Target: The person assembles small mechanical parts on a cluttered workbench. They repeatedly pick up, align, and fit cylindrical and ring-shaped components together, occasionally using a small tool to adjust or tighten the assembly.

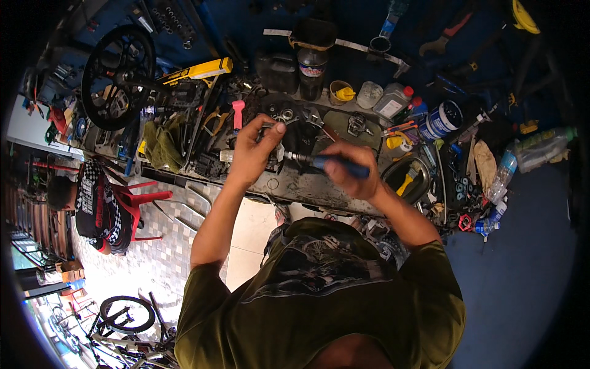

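- Olive shirt (pixel 350 301) with a printed picture fills the space at 6 o'clock, nearest the head camera; clock directions run from the middle of this view.
- Left hand (pixel 255 147), at 10 to 11 o'clock, has its thumb and fingers curled around a metal part (pixel 279 152), mostly hidden by the grip.
- Right hand (pixel 355 167), at 2 to 3 o'clock and somewhat blurred, is clenched around the blue handle of a tool (pixel 335 165).
- The tool's metal shaft points to 9 o'clock, towards the metal part; how its tip meets that part cannot be made out.
- Both hands, the tool and the metal part are above the front of a cluttered bench (pixel 276 186).
- Beyond them on the bench: a pink tool (pixel 238 114) at 11 o'clock and a dark bottle (pixel 312 77) at 12.
- At 2 o'clock, a white and blue bucket (pixel 442 120); at 3, a bowl (pixel 425 187) with a yellow brush (pixel 406 181) in it.
- Between 9 and 10 o'clock, a green cloth (pixel 163 144); at 9, another person (pixel 98 209) on a red chair (pixel 138 200).
- At 8 o'clock, a bike wheel (pixel 106 307).
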`<state>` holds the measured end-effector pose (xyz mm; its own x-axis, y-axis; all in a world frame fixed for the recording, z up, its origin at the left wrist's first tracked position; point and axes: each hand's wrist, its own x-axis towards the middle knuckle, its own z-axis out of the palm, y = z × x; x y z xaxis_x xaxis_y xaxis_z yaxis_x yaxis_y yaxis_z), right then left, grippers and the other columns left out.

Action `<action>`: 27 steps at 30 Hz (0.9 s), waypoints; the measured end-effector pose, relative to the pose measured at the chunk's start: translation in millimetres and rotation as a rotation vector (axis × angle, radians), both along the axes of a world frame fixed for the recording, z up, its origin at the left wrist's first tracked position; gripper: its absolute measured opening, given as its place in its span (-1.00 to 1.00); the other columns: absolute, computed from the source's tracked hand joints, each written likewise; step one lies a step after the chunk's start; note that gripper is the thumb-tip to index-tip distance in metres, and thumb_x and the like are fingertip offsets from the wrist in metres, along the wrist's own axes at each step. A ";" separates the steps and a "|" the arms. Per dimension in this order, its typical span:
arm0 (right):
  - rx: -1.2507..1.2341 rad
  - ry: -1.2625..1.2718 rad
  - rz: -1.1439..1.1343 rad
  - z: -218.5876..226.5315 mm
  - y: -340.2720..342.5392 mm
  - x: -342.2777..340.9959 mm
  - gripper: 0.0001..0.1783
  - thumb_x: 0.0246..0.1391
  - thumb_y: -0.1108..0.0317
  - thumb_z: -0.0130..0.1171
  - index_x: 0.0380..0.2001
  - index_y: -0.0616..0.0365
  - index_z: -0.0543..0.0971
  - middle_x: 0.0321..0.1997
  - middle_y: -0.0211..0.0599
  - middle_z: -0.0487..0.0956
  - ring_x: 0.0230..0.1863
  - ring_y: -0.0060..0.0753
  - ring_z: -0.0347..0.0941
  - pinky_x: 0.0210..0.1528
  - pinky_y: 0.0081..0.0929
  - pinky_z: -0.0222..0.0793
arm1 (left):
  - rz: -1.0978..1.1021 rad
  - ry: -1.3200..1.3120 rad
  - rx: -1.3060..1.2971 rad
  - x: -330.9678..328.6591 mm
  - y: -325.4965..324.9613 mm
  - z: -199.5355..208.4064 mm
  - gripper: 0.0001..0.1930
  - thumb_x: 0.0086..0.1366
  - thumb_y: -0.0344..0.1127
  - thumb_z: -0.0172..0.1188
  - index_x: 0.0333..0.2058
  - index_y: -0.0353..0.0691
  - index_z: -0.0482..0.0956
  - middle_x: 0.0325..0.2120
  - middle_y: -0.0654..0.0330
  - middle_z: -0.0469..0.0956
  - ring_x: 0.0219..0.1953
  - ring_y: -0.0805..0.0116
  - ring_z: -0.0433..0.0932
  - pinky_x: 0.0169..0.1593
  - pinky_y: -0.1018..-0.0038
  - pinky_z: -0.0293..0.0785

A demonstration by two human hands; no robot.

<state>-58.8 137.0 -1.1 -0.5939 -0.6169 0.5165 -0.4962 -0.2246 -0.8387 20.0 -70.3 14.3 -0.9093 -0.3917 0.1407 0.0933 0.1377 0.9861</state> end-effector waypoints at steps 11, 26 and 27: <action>0.219 0.105 0.098 19.9 10.9 -0.3 -0.67 -0.01 0.17 0.27 -0.31 0.24 0.57 -0.56 -0.41 0.51 -0.59 -0.55 0.39 -0.52 -0.55 0.31 | -0.066 -0.080 0.179 8.6 2.9 -12.0 -0.80 0.31 -0.19 0.21 -0.34 -0.21 0.51 -0.50 0.48 0.41 -0.43 0.71 0.25 -0.34 0.70 0.18; 0.663 -0.128 -0.265 -23.7 -9.6 -10.8 -0.44 0.09 0.45 0.14 0.17 0.14 0.26 0.04 -0.07 0.45 0.03 -0.20 0.44 -0.01 -0.41 0.38 | 0.324 -0.166 0.992 20.6 -13.6 -31.3 -0.78 0.36 -0.14 0.06 -0.18 -0.14 0.51 -0.31 0.22 0.59 -0.38 0.38 0.59 -0.32 0.46 0.54; 0.760 -0.004 -0.268 -35.3 -17.6 -4.7 -0.39 0.07 0.49 0.11 0.21 0.14 0.23 0.11 0.02 0.38 0.08 -0.10 0.41 0.01 -0.34 0.38 | 0.280 -0.175 0.980 22.6 -19.6 -44.9 -0.79 0.37 -0.14 0.05 -0.18 -0.11 0.50 -0.33 0.23 0.58 -0.36 0.36 0.59 -0.27 0.42 0.54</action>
